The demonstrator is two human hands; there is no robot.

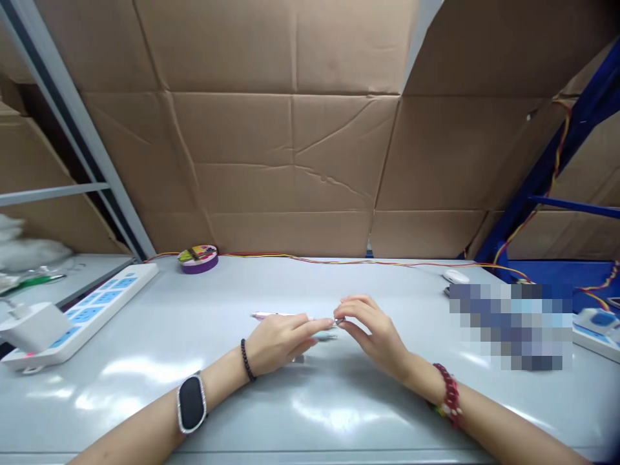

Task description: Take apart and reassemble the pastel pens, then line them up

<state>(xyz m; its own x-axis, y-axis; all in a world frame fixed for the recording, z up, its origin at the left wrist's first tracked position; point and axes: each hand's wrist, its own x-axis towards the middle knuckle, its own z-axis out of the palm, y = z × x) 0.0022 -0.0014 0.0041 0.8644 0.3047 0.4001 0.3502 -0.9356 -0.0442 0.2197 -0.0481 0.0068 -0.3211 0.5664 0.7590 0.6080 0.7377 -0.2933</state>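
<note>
Near the middle of the table, my right hand [371, 329] pinches a small dark, shiny metal-looking piece [340, 320] between thumb and fingers. Its exact kind is too small to make out. My left hand [285, 339] lies low over the table with its fingers stretched out, the index fingertip meeting the small piece. A slim pink-and-white pen [261, 315] lies partly behind my left hand. Below its fingers a pale teal item [325, 336] shows, mostly hidden. Under the palm side peeks a small greyish thing [299, 359], also largely covered.
A round purple tape roll [198, 259] sits at the back left. White power strips [104, 303] run along the left and right edges, the left one with a plugged-in charger [33, 332]. A white mouse-like object [456, 276] and a blurred-out item [513, 326] lie right. Wires [310, 259] trail along the cardboard wall.
</note>
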